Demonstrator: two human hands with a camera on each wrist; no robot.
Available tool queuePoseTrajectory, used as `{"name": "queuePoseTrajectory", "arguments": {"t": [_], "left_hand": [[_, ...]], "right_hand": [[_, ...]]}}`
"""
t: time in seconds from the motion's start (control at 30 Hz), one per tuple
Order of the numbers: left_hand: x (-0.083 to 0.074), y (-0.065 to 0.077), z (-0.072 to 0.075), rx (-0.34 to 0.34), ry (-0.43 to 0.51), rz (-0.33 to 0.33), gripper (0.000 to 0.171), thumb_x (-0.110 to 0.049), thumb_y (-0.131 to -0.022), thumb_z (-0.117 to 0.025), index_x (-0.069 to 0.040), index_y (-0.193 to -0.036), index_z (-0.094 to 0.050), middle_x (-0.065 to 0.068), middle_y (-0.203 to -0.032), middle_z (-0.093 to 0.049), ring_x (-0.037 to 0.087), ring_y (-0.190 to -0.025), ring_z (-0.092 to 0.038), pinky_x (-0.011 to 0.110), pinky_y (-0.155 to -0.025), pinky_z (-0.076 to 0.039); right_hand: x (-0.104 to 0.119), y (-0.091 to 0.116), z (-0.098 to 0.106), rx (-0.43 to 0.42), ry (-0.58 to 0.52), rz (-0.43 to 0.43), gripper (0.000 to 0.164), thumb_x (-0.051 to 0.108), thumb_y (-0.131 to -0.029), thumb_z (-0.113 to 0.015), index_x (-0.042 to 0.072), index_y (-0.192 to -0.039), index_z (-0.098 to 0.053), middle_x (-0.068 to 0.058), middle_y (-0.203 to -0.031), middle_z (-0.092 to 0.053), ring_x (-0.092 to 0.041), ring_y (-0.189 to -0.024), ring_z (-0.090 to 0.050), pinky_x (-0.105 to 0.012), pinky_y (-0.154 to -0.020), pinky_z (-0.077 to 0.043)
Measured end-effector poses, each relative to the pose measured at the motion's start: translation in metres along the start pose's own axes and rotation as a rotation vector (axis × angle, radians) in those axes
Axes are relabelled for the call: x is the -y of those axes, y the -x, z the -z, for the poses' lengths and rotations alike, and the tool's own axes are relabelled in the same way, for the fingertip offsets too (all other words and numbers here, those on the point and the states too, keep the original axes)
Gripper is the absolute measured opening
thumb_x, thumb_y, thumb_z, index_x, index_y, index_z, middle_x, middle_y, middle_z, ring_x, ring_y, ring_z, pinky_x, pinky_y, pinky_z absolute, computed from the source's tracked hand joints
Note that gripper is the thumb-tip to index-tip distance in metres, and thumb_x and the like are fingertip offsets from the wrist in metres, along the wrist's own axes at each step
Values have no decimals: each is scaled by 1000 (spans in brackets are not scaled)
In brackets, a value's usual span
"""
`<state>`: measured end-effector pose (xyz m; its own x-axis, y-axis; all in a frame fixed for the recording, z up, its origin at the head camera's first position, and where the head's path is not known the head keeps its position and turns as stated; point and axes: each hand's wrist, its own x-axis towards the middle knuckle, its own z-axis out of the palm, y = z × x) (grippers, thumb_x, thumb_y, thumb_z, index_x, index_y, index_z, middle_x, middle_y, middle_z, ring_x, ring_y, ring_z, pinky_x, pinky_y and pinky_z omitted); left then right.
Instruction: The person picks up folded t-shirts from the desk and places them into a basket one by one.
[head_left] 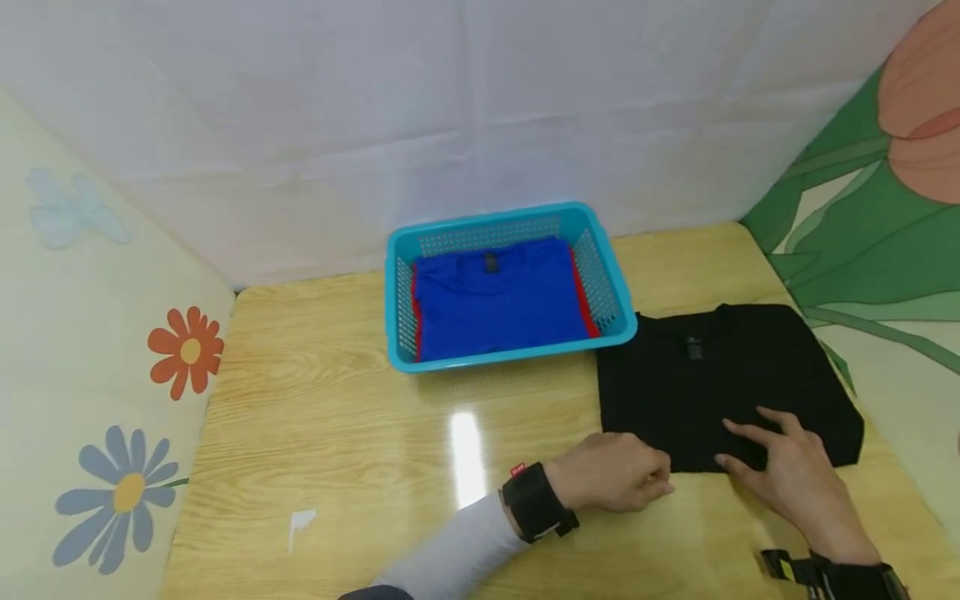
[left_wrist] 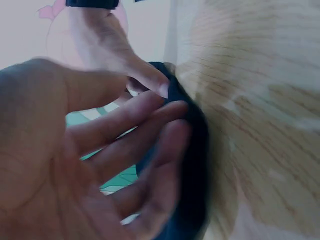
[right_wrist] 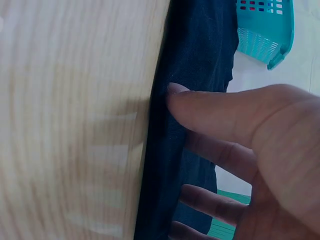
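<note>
A folded black shirt (head_left: 720, 375) lies on the table at the right, its collar and neck label toward the back wall. My left hand (head_left: 618, 472) is at its near left edge, fingers loosely bent; in the left wrist view, the fingers (left_wrist: 150, 125) lie against or just beside the dark cloth, with no cloth seen pinched. Over the shirt's near right part rests my right hand (head_left: 795, 479), fingers spread and lightly bent. The right wrist view shows that thumb (right_wrist: 210, 110) touching the fabric near the fold.
A turquoise plastic basket (head_left: 510, 357) stands at the back middle, touching or overlapping the black shirt's far left corner. Inside lies a folded blue shirt (head_left: 502, 300), with red cloth (head_left: 582, 292) showing under it. White and flower-printed walls border the wooden table (head_left: 322, 433).
</note>
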<state>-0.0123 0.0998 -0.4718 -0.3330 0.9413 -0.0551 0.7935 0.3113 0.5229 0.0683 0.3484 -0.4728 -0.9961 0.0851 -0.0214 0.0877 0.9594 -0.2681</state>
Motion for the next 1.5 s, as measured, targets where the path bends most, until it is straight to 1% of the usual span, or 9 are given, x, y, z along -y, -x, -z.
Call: {"name": "queuePoseTrajectory", "arguments": {"t": [0.1, 0.2, 0.3, 0.43, 0.63, 0.83, 1.13, 1.3, 1.5], "left_hand": [[2, -6, 3, -92, -81, -34, 18, -36, -104, -52, -31, -103, -68, -21, -94, -64, -9, -76, -55, 7, -68, -41], [5, -10, 7, -165, -177, -10, 24, -41, -103, -52, -30, -116, -68, -17, -117, -65, 0, -101, -57, 16, -87, -43], [7, -14, 12, -167, -228, 45, 34, -46, -102, -51, -30, -130, -62, -12, -140, -55, 13, -129, -49, 29, -105, -41], [10, -20, 13, -141, -273, 101, 48, -51, -100, -51, -31, -143, -51, -5, -160, -35, 31, -149, -29, 44, -118, -32], [10, -26, 8, -88, -328, 140, 71, -64, -92, -57, -33, -153, -37, -3, -168, -13, 41, -154, -12, 51, -122, -24], [7, -29, 3, -41, -314, 148, 91, -74, -81, -62, -37, -156, -27, -4, -169, -3, 44, -154, -5, 61, -119, -23], [0, -33, 1, 153, -413, 271, 102, -88, -69, -58, -46, -155, -23, -11, -168, -9, 41, -154, 0, 59, -121, -21], [-4, -32, -3, 155, -487, 285, 103, -92, -68, -54, -48, -154, -22, -12, -167, -11, 41, -154, -6, 57, -119, -27], [-6, -21, -7, 136, -502, 281, 102, -93, -67, -53, -48, -153, -24, -12, -166, -14, 40, -152, -11, 56, -116, -32]], "right_hand": [[0, 6, 2, 14, -5, -22, 55, 27, -77, -85, 0, -122, -69, -44, -133, -40, -60, -117, -38, -73, -94, -28], [2, 11, 3, 19, -8, -50, 55, 26, -75, -86, 1, -121, -69, -43, -133, -39, -63, -115, -38, -74, -93, -28], [4, 16, 4, 8, -14, -65, 53, 24, -73, -88, 1, -119, -71, -42, -133, -41, -64, -113, -39, -75, -92, -30], [5, 24, 8, 22, -15, -93, 52, 24, -72, -88, 3, -117, -72, -40, -134, -41, -65, -111, -39, -76, -88, -33], [5, 36, 10, 37, -18, -122, 52, 24, -71, -88, 5, -116, -73, -37, -135, -41, -66, -111, -39, -77, -86, -34], [5, 45, 7, -36, -45, -101, 46, 16, -65, -91, 3, -107, -76, -36, -131, -45, -64, -109, -42, -75, -85, -35], [3, 50, 6, -91, -75, -47, 45, 12, -62, -92, 3, -103, -77, -36, -127, -49, -62, -104, -46, -71, -83, -37], [5, 51, 7, -51, -81, -75, 45, 14, -65, -91, 2, -106, -76, -36, -128, -47, -62, -106, -43, -72, -83, -36], [7, 48, 5, -125, -80, -81, 35, 18, -70, -89, 1, -98, -76, -35, -120, -54, -57, -102, -50, -69, -85, -37]]}}
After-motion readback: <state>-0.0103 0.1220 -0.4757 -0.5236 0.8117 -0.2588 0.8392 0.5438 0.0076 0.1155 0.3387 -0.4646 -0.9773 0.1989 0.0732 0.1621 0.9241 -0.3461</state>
